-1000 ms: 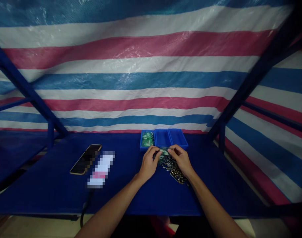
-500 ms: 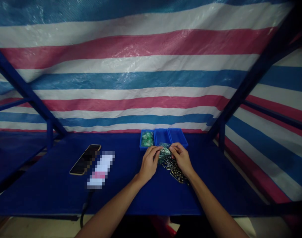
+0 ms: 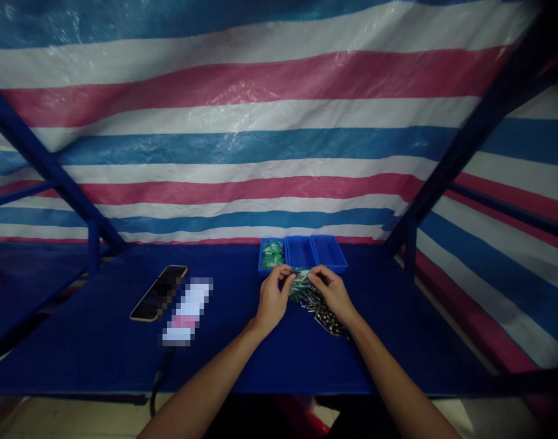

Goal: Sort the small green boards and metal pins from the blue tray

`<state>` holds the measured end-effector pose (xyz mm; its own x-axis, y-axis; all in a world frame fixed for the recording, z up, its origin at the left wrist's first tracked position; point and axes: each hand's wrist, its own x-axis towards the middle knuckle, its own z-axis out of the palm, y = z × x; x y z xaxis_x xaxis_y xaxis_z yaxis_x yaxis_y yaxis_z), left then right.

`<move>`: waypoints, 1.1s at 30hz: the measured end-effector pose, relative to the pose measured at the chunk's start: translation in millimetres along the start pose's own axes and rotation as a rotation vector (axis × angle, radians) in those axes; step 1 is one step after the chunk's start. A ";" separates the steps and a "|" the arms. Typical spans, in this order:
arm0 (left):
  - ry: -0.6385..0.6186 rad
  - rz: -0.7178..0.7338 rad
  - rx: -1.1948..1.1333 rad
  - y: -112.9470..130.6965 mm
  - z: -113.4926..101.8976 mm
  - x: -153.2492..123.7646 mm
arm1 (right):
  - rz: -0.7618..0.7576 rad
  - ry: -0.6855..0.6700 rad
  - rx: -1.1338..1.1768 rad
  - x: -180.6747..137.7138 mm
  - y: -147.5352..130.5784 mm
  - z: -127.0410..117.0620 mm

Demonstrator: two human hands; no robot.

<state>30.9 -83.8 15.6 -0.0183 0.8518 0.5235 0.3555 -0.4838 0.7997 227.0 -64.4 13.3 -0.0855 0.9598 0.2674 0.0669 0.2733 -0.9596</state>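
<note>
My left hand [image 3: 272,299] and my right hand [image 3: 332,291] meet over a dark pile of small green circuit boards [image 3: 316,305] on the blue table [image 3: 96,341]. Both hands pinch one small green board [image 3: 300,279] between their fingertips, just above the pile's far end. Right behind the hands stand three small blue trays in a row. The left tray [image 3: 272,254] holds several green pieces; the middle tray [image 3: 299,252] and the right tray [image 3: 329,252] look bare inside.
A phone [image 3: 158,292] lies face up at the left of the table, with a blurred white and pink object [image 3: 188,311] beside it. A dark cable [image 3: 157,384] hangs off the front edge. Blue frame posts [image 3: 93,247] flank the table; a striped tarpaulin hangs behind.
Both hands have crept a little away from me toward the trays, and the fingertips have closed together on the small board. The rest of the table is unchanged.
</note>
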 end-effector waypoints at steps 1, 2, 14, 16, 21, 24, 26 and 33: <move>0.001 -0.018 -0.010 -1.1 0.5 -0.3 | 0.009 -0.002 0.011 0.0 0.7 0.1; 0.001 -0.026 -0.019 -1.5 0.7 -0.7 | 0.024 -0.006 0.028 0.1 1.6 0.1; -0.148 0.299 0.208 8.1 -3.5 -4.0 | 0.073 0.054 0.074 -0.4 1.1 1.0; -0.127 0.299 0.247 5.1 -5.0 -1.7 | 0.076 0.073 0.075 -0.1 0.1 1.2; 0.033 0.225 0.380 -5.7 -16.3 8.2 | 0.081 0.098 0.083 0.4 -0.7 -0.3; 0.112 0.208 0.479 -14.6 -23.8 14.8 | 0.084 0.096 0.077 0.2 -0.9 -0.8; 0.142 0.197 0.549 -19.8 -27.5 18.8 | 0.078 0.091 0.076 -0.1 -0.9 -0.7; 0.147 0.263 0.616 -27.2 -35.9 23.0 | 0.070 0.081 0.066 -1.0 -0.4 -0.6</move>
<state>-12.7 -58.3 16.5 0.0305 0.6643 0.7468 0.8316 -0.4313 0.3497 227.6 -65.4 13.5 -0.0023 0.9792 0.2029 0.0039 0.2029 -0.9792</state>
